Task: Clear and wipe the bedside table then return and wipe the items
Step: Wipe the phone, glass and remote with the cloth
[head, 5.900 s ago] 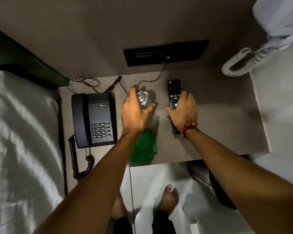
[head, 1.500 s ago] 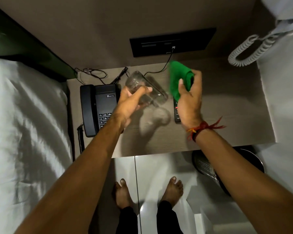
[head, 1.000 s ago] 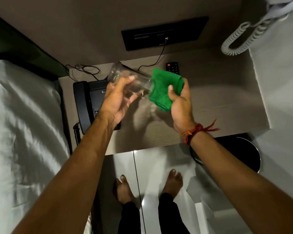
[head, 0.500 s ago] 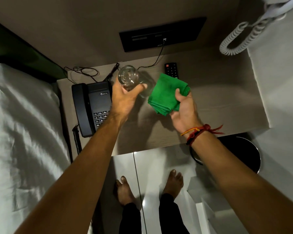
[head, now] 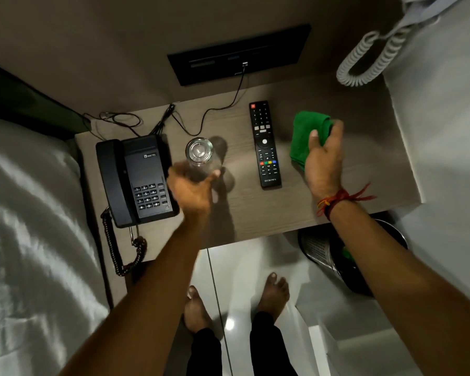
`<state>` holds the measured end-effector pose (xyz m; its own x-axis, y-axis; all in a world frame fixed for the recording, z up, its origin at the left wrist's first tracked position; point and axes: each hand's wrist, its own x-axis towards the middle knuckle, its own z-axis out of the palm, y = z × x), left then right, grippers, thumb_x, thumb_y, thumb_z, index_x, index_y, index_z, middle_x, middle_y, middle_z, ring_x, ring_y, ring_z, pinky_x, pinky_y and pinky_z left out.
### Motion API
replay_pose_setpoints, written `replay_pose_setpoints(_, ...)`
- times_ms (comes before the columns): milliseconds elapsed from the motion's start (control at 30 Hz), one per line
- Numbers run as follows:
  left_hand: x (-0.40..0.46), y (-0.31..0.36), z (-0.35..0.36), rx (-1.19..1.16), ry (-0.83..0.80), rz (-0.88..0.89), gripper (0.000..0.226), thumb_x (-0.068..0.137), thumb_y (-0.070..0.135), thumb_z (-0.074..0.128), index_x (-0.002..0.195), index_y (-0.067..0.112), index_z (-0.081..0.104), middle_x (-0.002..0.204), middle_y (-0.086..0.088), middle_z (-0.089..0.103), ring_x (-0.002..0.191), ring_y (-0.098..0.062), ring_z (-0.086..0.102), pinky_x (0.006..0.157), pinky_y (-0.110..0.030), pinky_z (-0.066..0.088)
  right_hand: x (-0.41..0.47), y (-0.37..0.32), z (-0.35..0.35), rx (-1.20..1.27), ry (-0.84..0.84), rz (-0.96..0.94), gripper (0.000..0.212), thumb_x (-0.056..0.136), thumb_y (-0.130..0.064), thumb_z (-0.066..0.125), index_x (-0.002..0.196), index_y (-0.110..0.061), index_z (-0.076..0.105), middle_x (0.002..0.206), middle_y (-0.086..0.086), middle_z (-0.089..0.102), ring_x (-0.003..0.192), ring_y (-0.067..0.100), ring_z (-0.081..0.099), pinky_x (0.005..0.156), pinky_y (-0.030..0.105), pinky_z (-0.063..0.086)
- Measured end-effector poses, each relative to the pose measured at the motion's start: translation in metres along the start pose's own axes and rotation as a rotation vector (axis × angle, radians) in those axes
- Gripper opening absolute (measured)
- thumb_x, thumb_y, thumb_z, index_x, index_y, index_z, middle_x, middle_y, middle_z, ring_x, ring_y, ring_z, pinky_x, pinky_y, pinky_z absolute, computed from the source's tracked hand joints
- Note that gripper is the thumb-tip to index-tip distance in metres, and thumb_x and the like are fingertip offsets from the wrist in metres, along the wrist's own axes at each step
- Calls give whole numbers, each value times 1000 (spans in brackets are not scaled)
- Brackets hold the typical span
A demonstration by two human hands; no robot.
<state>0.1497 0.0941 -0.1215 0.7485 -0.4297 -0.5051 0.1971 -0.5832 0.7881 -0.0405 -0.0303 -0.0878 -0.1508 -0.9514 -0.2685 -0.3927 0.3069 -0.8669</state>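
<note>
A clear drinking glass (head: 199,152) stands upright on the wooden bedside table (head: 258,213), between the black desk phone (head: 140,176) and the black TV remote (head: 265,145). My left hand (head: 193,189), blurred by motion, wraps its fingers round the near side of the glass. To the right of the remote, my right hand (head: 323,161) grips a folded green cloth (head: 305,137) just above the table's right part. The remote lies flat, buttons up, untouched.
Thin black cables (head: 125,120) run along the table's back edge to a dark wall panel (head: 239,54). A white bed (head: 25,240) borders the left. A mesh waste bin (head: 323,251) sits under the table's right front. A white coiled cord (head: 364,63) hangs top right.
The glass went from tilted in the air against the cloth to upright on the table. My right hand carried the green cloth rightward, past the remote.
</note>
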Motion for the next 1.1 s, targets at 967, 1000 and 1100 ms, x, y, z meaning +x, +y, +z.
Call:
replay_pose_setpoints(967,-45,24,104,-447,-622,-410,50,110,43,30,132,7,58,98,-14,71,79,-23,68,65,-37,61,29,-28,-3,-462,-382,-497,44,95,-3,54,136,-16,45,136,9,62,120,30,63,92,43,57)
replay_pose_setpoints(1000,-43,27,104,-463,-611,-404,52,109,44,32,137,6,55,106,-18,71,84,-26,68,67,-39,62,25,-24,-3,-494,-424,-558,50,91,1,53,137,-15,45,141,9,59,127,29,58,98,43,54)
replay_pose_setpoints(1100,-30,32,100,-505,-590,-399,56,107,44,39,147,7,48,138,-27,58,107,-34,62,89,-48,57,8,-12,-9,-586,-550,-660,69,83,7,51,149,-10,39,151,12,51,147,26,40,120,43,36)
